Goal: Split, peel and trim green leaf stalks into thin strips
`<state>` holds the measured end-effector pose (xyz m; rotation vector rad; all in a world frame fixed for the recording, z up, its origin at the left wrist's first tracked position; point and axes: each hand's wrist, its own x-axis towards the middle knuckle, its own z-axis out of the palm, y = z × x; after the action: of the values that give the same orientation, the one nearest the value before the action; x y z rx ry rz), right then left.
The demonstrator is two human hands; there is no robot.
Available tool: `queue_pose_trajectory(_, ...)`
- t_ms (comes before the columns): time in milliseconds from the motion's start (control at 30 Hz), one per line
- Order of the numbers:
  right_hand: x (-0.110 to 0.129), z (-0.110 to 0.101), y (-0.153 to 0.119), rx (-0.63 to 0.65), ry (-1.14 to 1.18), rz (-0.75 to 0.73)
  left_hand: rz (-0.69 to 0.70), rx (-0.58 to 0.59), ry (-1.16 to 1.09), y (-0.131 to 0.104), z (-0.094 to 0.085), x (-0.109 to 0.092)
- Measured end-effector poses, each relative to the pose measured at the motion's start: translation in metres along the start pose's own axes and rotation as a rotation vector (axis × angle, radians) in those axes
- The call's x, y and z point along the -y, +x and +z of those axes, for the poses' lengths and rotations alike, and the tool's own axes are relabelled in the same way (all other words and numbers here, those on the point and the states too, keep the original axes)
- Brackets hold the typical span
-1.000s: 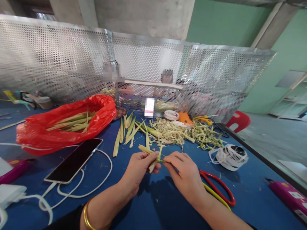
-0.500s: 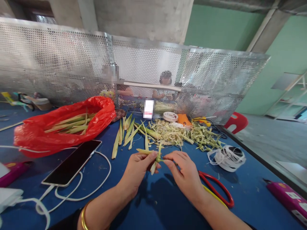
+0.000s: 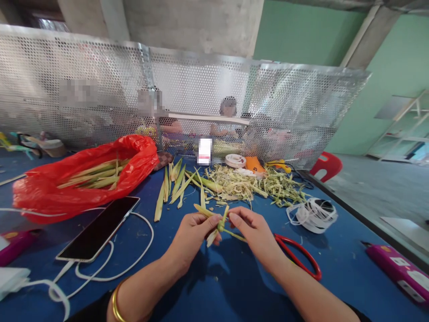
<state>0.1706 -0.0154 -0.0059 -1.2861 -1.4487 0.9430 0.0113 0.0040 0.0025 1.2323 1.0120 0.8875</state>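
Note:
My left hand [image 3: 196,235] is closed around a small knot of yellow-green leaf strips [image 3: 221,226], thumb pressed on top. Pale strip ends stick out of the knot up, left and downward. My right hand [image 3: 253,230] is just right of it, thumb and forefinger pinched at the upright strip end; their exact contact is hard to make out. A thin green strip [image 3: 237,235] runs from the knot to below my right palm. Red-handled scissors [image 3: 301,255] lie partly hidden behind my right forearm. Several loose leaves [image 3: 161,201] lie beyond my hands.
A red plastic bag [image 3: 36,192] of leaves stands left, behind a phone [image 3: 98,228] with a white cable. Shredded strips [image 3: 234,183] are piled ahead. White ribbon [image 3: 315,217] and a purple box-like object [image 3: 398,270] lie right. A perforated metal screen [image 3: 201,80] borders the table; people sit beyond.
My right fingers have moved up from the knot's side to the upright strip end. The thin green strip now shows hanging toward my right palm. The left hand keeps its hold.

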Motion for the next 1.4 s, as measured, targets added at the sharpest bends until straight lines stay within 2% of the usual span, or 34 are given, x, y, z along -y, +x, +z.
queue_pose_trajectory(167, 0.004, 0.002, 0.0, 0.014, 0.262, 0.11, -0.117, 0.127, -0.008, -0.002, 0.004, 0.004)
queue_pose_trajectory(367, -0.005, 0.003, 0.004, -0.088, 0.115, 0.081, -0.106, 0.197, 0.026, -0.002, 0.005, 0.003)
queue_pose_trajectory(467, -0.001, -0.004, 0.002, -0.215, -0.144, -0.121, -0.111, 0.131, -0.057, -0.002, 0.006, 0.001)
queue_pose_trajectory(533, 0.005, -0.008, -0.004, -0.36, -0.322, -0.322, -0.085, 0.037, -0.158, -0.002, 0.005, -0.001)
queue_pose_trajectory(567, 0.008, -0.008, -0.007, -0.383, -0.369, -0.379, -0.062, -0.015, -0.209, -0.001, 0.005, -0.002)
queue_pose_trajectory(633, 0.011, -0.005, -0.013, -0.275, -0.384, -0.365, -0.021, -0.099, -0.277, -0.001, 0.005, -0.004)
queue_pose_trajectory(733, 0.006, 0.008, -0.016, -0.049, -0.283, -0.135, 0.004, -0.154, -0.307, -0.002, 0.006, -0.006)
queue_pose_trajectory(833, 0.0, 0.02, -0.014, 0.046, -0.039, 0.063, 0.001, -0.169, -0.294, -0.004, 0.009, -0.005)
queue_pose_trajectory(900, -0.001, 0.024, -0.013, 0.086, 0.146, 0.12, -0.008, -0.169, -0.293, -0.005, 0.011, -0.003)
queue_pose_trajectory(1000, 0.003, 0.024, -0.014, 0.095, 0.237, 0.114, -0.024, -0.138, -0.336, -0.005, 0.011, 0.0)
queue_pose_trajectory(1400, 0.004, 0.019, -0.016, 0.13, 0.116, -0.04, -0.091, -0.114, -0.455, -0.005, 0.009, 0.003)
